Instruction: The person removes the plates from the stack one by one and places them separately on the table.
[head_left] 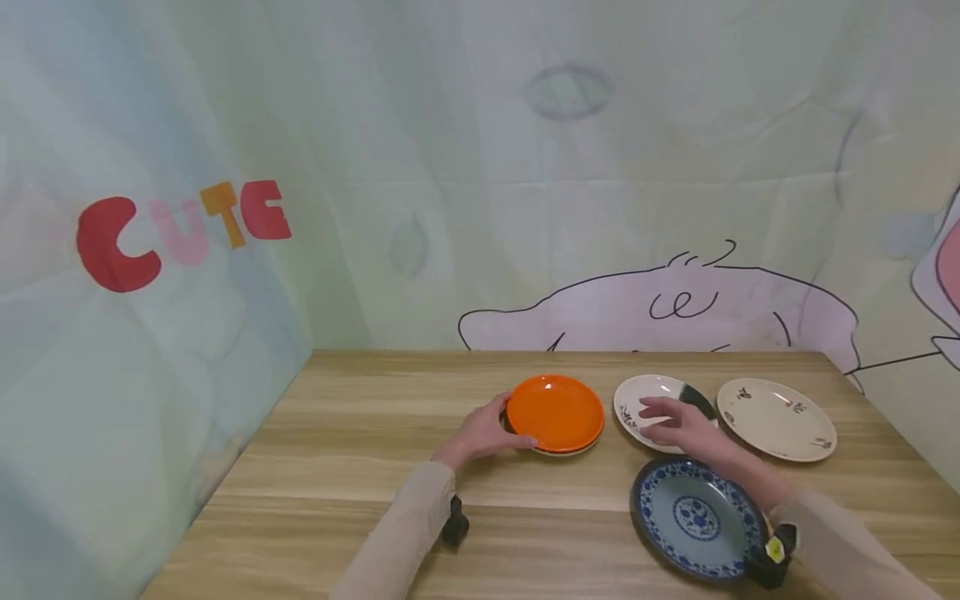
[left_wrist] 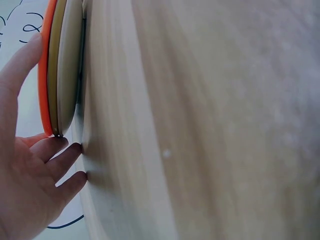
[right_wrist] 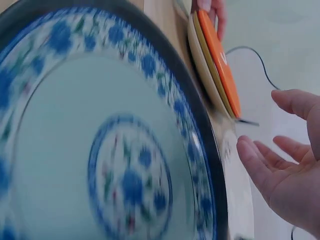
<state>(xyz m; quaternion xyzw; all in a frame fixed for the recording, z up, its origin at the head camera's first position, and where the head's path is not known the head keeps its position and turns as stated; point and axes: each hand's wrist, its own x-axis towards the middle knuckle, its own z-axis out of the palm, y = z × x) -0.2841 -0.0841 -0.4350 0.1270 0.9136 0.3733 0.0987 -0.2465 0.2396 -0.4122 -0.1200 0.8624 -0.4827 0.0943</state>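
My left hand [head_left: 486, 430] grips the near-left edge of a stack topped by a glossy orange plate [head_left: 555, 412]. In the left wrist view, the thumb lies on the orange rim and fingertips meet the stack's side; an ochre plate [left_wrist: 54, 70] and a cream plate [left_wrist: 69, 70] show underneath. The lower fingers spread down by the tabletop. My right hand [head_left: 678, 423] hovers over a white plate [head_left: 647, 392] with a dark green patch and floral marks, partly hiding it. Its fingers are relaxed and hold nothing, as the right wrist view shows.
A blue-and-white patterned plate [head_left: 697, 517] with a dark rim lies beneath the right wrist. Farther right is a cream plate [head_left: 780, 421] with small floral motifs. The wooden table [head_left: 337, 467] ends at a printed cloth backdrop [head_left: 390, 250].
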